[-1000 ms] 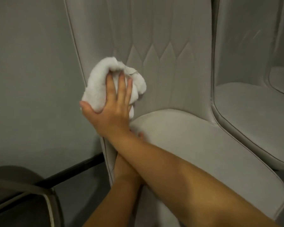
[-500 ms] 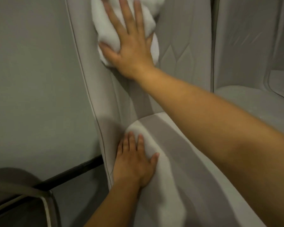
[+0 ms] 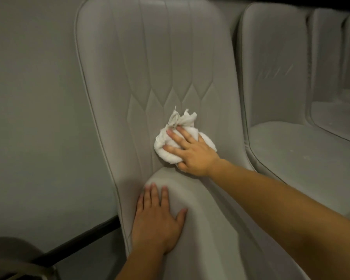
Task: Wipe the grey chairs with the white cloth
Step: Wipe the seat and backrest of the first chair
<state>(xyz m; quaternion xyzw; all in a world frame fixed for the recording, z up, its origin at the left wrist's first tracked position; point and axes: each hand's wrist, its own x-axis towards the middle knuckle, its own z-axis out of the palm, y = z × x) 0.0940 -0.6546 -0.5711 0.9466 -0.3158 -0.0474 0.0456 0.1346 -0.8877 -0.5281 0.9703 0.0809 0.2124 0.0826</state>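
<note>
Grey wall (image 3: 34,102) behind, grey chairs (image 3: 156,57) in a row. Right hand (image 3: 192,153) spread over bunched white cloth (image 3: 168,146), pressed low on nearest backrest. Left hand (image 3: 157,221) flat, empty, bracing seat. Cloth likely soft, light; best palmed whole.

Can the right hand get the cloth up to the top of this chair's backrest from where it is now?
Probably yes. The right hand presses the white cloth low on the grey chair backrest, and nothing lies on the fabric above it. The left hand rests on the seat, clear.
</note>
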